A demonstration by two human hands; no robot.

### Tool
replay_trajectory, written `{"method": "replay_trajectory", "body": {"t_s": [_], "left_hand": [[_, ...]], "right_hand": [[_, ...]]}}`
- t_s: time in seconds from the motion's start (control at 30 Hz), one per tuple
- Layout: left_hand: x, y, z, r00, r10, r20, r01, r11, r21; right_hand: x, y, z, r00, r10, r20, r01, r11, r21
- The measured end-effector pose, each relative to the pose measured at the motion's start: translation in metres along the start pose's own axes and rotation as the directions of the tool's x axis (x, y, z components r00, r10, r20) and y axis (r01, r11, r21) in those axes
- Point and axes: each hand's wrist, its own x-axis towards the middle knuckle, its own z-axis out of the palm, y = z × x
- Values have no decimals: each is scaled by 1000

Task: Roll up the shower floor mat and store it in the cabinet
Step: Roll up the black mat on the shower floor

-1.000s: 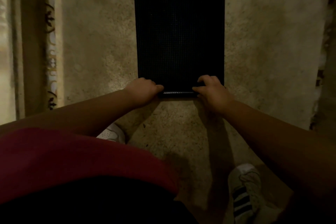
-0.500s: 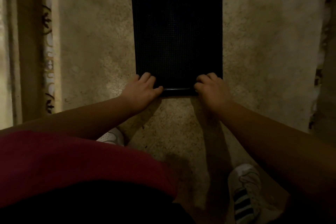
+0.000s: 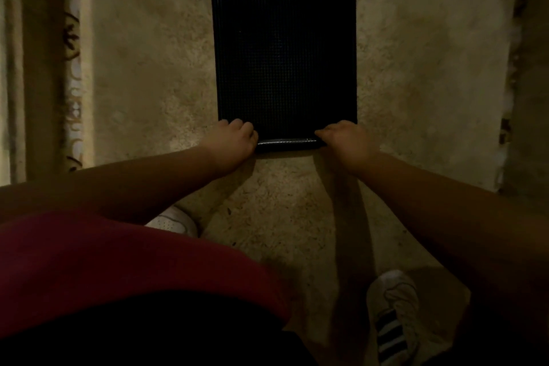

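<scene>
A black ribbed shower floor mat lies flat on the beige floor ahead of me. Its near edge is curled into a thin roll. My left hand grips the left end of that roll, fingers curled over it. On the right end sits my right hand, closed on the roll the same way. The far part of the mat is still flat. No cabinet is in view.
A patterned tile border runs along the left wall. A darker strip edges the floor on the right. My two white shoes stand on the floor below the mat, and my red shirt fills the lower left.
My hands have pushed the rolled edge slightly further up the mat, and the roll has grown a little thicker. My left fingers, spread half a second ago, are curled over the roll again.
</scene>
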Motion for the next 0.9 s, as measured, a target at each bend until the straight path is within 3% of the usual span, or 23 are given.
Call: {"method": "replay_trajectory", "body": {"t_s": [0.13, 0.33, 0.5, 0.6, 0.8, 0.9], "left_hand": [[0, -9, 1, 999, -32, 6, 33, 977, -210], [6, -15, -9, 996, -89, 29, 94, 947, -306], [23, -36, -23, 988, -84, 129, 134, 879, -457], [22, -37, -21, 989, -92, 119, 140, 851, -506], [13, -29, -9, 992, -123, 32, 124, 882, -455], [17, -28, -11, 996, -91, 7, 86, 902, -422]], "right_hand": [[8, 9, -10, 998, 68, -3, -66, 979, 192], [25, 19, -16, 977, 116, 177, -173, 918, 357], [24, 15, -13, 989, 145, -1, -142, 974, 177], [11, 3, 0, 988, 102, -117, -91, 991, 98], [2, 0, 1, 991, 62, -116, -72, 993, -88], [13, -5, -11, 993, 69, -95, -76, 994, -77]]}}
